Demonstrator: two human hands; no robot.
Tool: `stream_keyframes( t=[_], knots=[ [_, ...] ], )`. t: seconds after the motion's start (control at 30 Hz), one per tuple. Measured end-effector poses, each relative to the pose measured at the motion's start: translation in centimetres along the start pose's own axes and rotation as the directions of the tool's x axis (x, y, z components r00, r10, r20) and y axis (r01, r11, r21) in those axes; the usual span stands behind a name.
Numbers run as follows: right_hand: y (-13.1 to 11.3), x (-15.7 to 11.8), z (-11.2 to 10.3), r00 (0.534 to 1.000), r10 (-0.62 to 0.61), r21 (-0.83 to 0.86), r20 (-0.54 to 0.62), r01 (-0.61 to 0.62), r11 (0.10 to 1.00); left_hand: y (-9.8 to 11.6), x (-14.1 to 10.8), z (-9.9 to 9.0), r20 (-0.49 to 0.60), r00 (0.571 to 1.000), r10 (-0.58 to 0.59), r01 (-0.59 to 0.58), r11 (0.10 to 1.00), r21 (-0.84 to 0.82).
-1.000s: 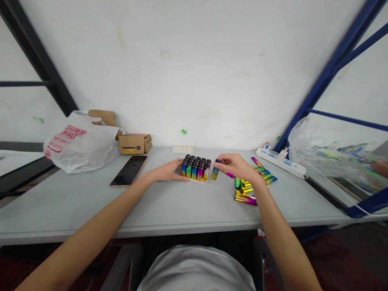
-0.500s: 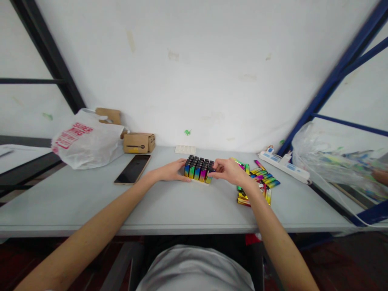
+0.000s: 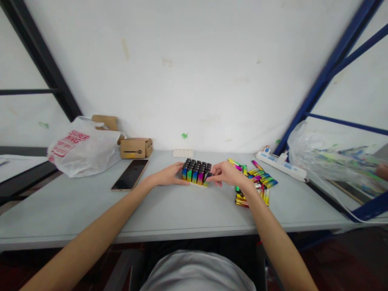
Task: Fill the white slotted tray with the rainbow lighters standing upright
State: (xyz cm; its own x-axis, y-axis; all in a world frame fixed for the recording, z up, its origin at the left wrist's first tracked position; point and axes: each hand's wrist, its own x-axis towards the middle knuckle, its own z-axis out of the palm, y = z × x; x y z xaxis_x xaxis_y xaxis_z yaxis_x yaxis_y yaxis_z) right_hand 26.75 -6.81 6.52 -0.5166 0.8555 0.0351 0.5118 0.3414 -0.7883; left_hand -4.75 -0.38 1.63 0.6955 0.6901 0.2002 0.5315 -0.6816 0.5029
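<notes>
A block of lighters with black tops and shiny rainbow bodies stands upright in a thin pale tray on the table. My left hand braces the block's left side, its thumb low at the front and its fingers toward the back. At the front right corner, my right hand pinches a single lighter by its dark top. That lighter leans slightly; its lower end is at the tray, and how deep it sits I cannot tell. Loose shiny coloured lighters lie in a pile beyond my right wrist, partly hidden by the forearm.
A phone lies left on the table. Behind it are a cardboard box and a white plastic bag. Another pale tray rests by the wall. A power strip and a clear bag are at right.
My right hand has turned and shifted slightly at the front right corner, and the lighter in it now leans more visibly. My left hand keeps its place on the block. The view has tilted slightly.
</notes>
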Motion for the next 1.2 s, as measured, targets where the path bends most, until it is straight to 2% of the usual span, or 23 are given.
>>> stream_keyframes(
  t=[0.1,0.2,0.27,0.4,0.5,0.57,0.63,0.67,0.73,0.83,0.9,1.07,1.13,1.2],
  knots=[
    [-0.4,0.2,0.6,0.999,0.017,-0.126,-0.033,-0.021,0.992,0.1,-0.1,0.0,0.001,1.0,-0.008,0.008,1.0,0.006],
    [-1.2,0.6,1.7,0.993,0.02,-0.341,-0.116,-0.059,0.938,0.1,-0.2,0.0,-0.014,1.0,-0.006,0.006,1.0,0.01],
    [-1.4,0.6,1.9,0.992,0.032,-0.418,-0.124,-0.081,0.905,0.2,-0.2,-0.1,-0.031,1.0,-0.003,0.003,1.0,0.011],
    [-0.1,0.0,-0.4,0.994,0.058,-0.381,-0.095,-0.09,0.92,0.3,-0.3,0.0,-0.055,0.998,0.003,-0.002,1.0,0.03],
    [2.2,-0.7,-2.9,0.98,0.018,-0.436,-0.197,-0.104,0.894,0.3,0.0,0.7,-0.098,0.995,-0.014,0.021,0.998,0.065],
    [4.0,-1.1,-3.9,0.943,0.037,-0.549,-0.33,-0.224,0.806,0.2,0.3,1.4,-0.151,0.988,-0.034,0.048,0.994,0.095],
    [5.6,-1.3,-4.3,0.903,0.132,-0.592,-0.409,-0.373,0.714,0.2,1.0,2.1,-0.203,0.978,-0.043,0.073,0.988,0.14],
    [6.2,-1.3,-4.2,0.893,0.185,-0.598,-0.409,-0.416,0.685,0.1,1.4,2.4,-0.223,0.974,-0.045,0.083,0.982,0.167],
    [7.0,-1.3,-4.0,0.911,0.26,-0.615,-0.319,-0.408,0.675,0.0,2.6,3.0,-0.258,0.965,-0.049,0.112,0.966,0.233],
    [7.4,-1.1,-3.9,0.96,0.246,-0.647,-0.134,-0.273,0.712,0.0,5.0,3.8,-0.302,0.948,-0.096,0.202,0.919,0.34],
    [7.4,-1.0,-3.9,0.974,0.213,-0.648,-0.08,-0.213,0.731,0.2,6.9,4.2,-0.315,0.936,-0.154,0.273,0.884,0.379],
    [7.1,-0.9,-4.0,0.979,0.187,-0.636,-0.081,-0.195,0.747,0.5,11.3,4.5,-0.346,0.893,-0.288,0.414,0.826,0.382],
    [6.9,-0.8,-4.0,0.978,0.188,-0.638,-0.093,-0.203,0.742,0.2,12.4,4.2,-0.394,0.858,-0.33,0.476,0.801,0.363],
    [6.6,-0.8,-3.8,0.975,0.194,-0.634,-0.112,-0.22,0.742,-0.3,13.1,4.0,-0.48,0.819,-0.314,0.506,0.79,0.346]
  ],
)
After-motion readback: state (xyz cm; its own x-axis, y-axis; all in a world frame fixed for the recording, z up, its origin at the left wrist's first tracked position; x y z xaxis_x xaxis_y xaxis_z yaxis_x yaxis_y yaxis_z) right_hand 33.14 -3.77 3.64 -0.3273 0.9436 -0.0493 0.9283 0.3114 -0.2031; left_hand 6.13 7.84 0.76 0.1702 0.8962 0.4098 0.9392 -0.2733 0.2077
